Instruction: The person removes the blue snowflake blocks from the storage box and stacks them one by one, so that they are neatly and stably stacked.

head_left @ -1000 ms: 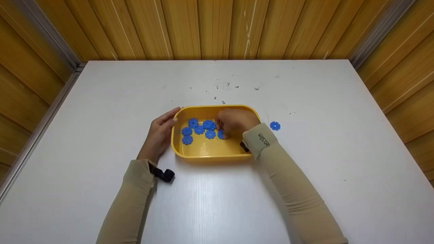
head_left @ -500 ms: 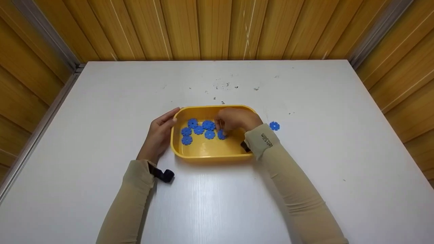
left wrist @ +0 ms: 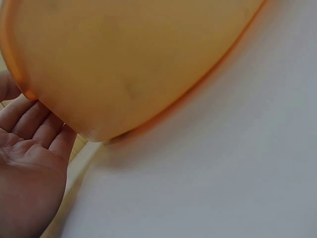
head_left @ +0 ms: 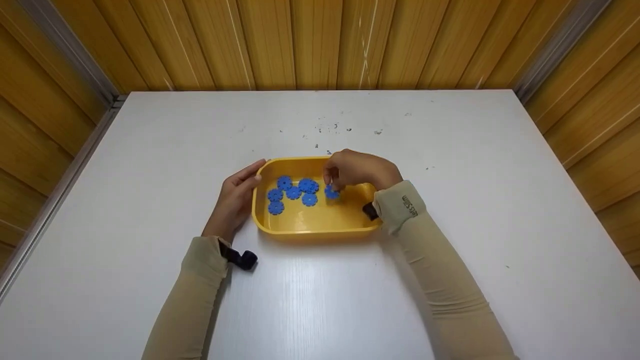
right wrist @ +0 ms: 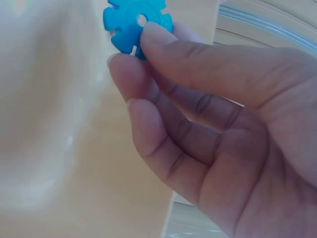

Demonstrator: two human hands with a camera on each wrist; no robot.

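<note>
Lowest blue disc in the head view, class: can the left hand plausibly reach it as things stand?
Likely yes, once freed: the left hand holds the yellow tray, but the way above that blue disc looks open.

Head view, one readable text: "Let'sSlim" lettering (head_left: 411, 206), on right sleeve (head_left: 445, 270), at the cuff (head_left: 392, 207) by the wrist. Dark letters on beige cloth, single line, small. Runs across the arm, turned sideways, L at lower end, m at upper. Capital L and S legible; apostrophe and word spacing too small to confirm.
</note>
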